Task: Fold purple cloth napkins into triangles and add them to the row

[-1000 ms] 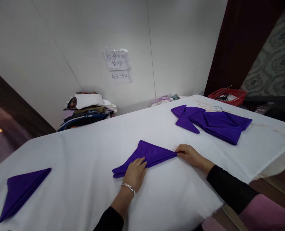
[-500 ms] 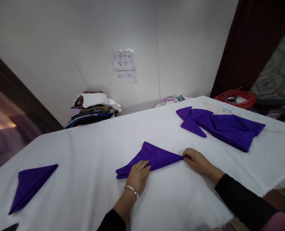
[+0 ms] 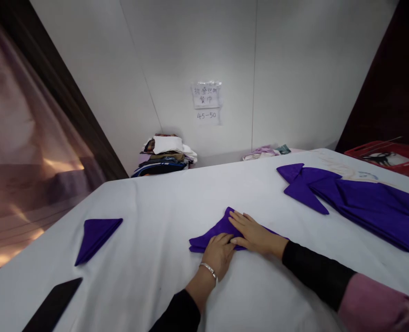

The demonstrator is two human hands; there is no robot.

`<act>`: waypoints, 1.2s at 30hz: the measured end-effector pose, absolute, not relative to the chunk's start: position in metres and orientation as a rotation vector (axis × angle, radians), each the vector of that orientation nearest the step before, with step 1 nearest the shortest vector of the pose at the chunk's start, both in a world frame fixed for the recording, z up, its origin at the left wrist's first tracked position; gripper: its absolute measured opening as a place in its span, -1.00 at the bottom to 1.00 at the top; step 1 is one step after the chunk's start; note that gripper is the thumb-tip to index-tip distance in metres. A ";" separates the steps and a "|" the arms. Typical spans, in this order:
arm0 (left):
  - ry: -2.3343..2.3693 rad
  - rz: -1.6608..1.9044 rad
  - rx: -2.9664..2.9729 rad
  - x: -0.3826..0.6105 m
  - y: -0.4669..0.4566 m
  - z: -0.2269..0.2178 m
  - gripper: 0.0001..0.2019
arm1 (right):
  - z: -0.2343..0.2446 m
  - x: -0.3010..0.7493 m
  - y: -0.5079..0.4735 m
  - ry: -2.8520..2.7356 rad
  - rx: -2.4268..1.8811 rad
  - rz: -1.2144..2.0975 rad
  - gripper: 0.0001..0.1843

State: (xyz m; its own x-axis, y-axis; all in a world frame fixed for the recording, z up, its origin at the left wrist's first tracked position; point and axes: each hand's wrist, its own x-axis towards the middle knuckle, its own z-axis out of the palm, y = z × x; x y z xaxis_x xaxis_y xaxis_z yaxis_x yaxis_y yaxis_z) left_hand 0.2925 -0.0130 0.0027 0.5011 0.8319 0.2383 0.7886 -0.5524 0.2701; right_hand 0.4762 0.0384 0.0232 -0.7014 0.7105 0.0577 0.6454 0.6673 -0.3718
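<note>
A purple cloth napkin (image 3: 214, 231), folded into a triangle, lies on the white table (image 3: 163, 207) in front of me. My left hand (image 3: 219, 251) rests flat on its near left part, fingers stretched out. My right hand (image 3: 253, 233) lies flat across the middle of the napkin, fingers extended and pressed down on the cloth. A silver bracelet circles my left wrist. Both sleeves are black, the right one with pink at the upper arm.
A second folded purple triangle (image 3: 97, 234) lies at the left. A heap of purple napkins (image 3: 356, 203) spreads at the right. A black flat object (image 3: 52, 306) sits at the near left edge. Stacked clothes (image 3: 164, 154) and a red basket (image 3: 387, 154) stand behind.
My right hand has left the napkin's right tip and slid left onto its middle. The left hand stays on the cloth. The camera has swung left.
</note>
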 end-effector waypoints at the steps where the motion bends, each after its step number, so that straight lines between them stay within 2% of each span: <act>1: 1.414 0.521 2.602 0.293 -0.013 0.003 -0.75 | 0.020 0.474 0.043 -2.700 -1.148 0.495 -0.23; 9: 1.415 0.528 2.536 0.293 -0.013 -0.001 -0.75 | -0.004 0.484 0.053 -2.700 -1.212 0.427 -0.22; 17: 1.411 0.510 2.529 0.293 -0.014 0.002 -0.76 | 0.014 0.473 0.064 -2.746 -1.307 0.598 -0.14; 25: 1.432 0.519 2.516 0.294 -0.014 -0.002 -0.75 | -0.001 0.469 0.067 -2.704 -1.287 0.436 -0.23; 32: 1.412 0.520 2.548 0.293 -0.017 0.001 -0.75 | 0.016 0.471 0.063 -2.697 -1.354 0.576 -0.21; 36: 1.394 0.530 2.571 0.292 -0.016 -0.002 -0.73 | 0.017 0.483 0.032 -2.672 -1.280 0.363 -0.27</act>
State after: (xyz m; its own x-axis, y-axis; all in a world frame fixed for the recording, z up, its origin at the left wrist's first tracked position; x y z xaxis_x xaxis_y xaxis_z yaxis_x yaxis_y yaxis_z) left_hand 0.2917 -0.0164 -0.0018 0.5003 0.8356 0.2269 0.7754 -0.5490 0.3121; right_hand 0.4832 0.0321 0.0167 -0.6220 0.7822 0.0359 0.7443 0.6049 -0.2831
